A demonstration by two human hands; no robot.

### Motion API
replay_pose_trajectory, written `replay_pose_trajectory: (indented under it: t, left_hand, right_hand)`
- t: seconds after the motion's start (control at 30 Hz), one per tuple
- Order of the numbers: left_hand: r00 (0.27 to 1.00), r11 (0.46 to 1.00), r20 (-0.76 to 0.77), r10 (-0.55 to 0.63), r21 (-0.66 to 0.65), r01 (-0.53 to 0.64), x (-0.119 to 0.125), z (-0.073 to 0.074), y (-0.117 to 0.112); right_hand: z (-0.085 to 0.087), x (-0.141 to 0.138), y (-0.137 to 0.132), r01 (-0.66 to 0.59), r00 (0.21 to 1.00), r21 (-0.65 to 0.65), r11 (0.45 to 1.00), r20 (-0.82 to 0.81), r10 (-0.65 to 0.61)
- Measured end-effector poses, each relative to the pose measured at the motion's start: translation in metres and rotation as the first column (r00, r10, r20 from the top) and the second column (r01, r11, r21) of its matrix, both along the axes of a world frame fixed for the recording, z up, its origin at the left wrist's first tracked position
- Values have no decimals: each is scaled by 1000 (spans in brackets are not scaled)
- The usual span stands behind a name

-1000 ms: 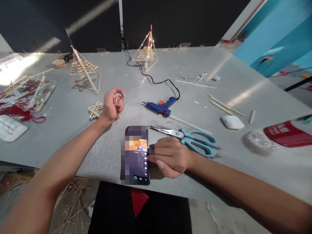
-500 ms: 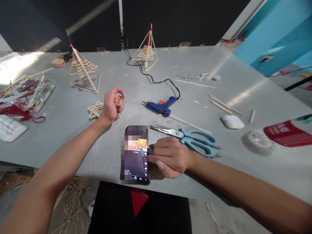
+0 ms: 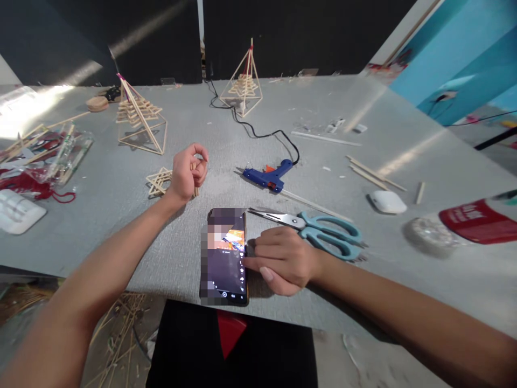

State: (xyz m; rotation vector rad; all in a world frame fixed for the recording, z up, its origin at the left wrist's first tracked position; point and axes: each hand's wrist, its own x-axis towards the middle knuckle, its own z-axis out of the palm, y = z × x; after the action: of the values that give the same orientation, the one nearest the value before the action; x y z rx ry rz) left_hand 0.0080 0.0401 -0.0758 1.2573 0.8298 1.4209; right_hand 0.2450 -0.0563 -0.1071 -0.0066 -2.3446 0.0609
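Observation:
My left hand (image 3: 186, 173) hovers over the grey table (image 3: 121, 226) with its fingers curled round a short wooden stick (image 3: 194, 178). A flat star of sticks (image 3: 158, 181) lies just left of it. My right hand (image 3: 283, 258) rests on the table with fingers curled, its fingertips touching the right edge of a lit phone (image 3: 224, 257). Blue-handled scissors (image 3: 319, 230) lie right behind that hand.
A blue glue gun (image 3: 269, 176) with a black cord lies mid-table. Two stick pyramids (image 3: 139, 118) (image 3: 245, 81) stand at the back. Loose sticks (image 3: 374, 173), a white case (image 3: 386, 202) and a red-labelled bottle (image 3: 464, 223) lie right; a plastic bag of sticks (image 3: 48, 153) lies left.

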Motion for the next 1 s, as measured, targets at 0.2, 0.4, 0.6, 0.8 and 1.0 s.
replay_pose_trajectory:
  t: [0.2,0.4,0.6,0.8,1.0]
  left_hand:
    - [1000,1000,-12,-5,15,5,-1,-2,0]
    - [1000,999,-18,-23,37,24,-2,-2,1]
    - [1000,1000,-26,0,18,1,-1,-2,1]
    - [1000,1000,-5,2,-11,-2,-1,0,0]
    - [1000,999,-10,16,-40,-17,0,1,-1]
  right_hand:
    - [0,1,0,-2,1000,-1,1000,15,2]
    - [0,1,0,-12,1000,-11,1000,12,12]
    - [0,1,0,-3,1000,-5,1000,21,3]
    - [0,1,0,-10,1000,-7,1000,18,10]
    - [-2,1,0,-5,1000,-5,1000,9,5]
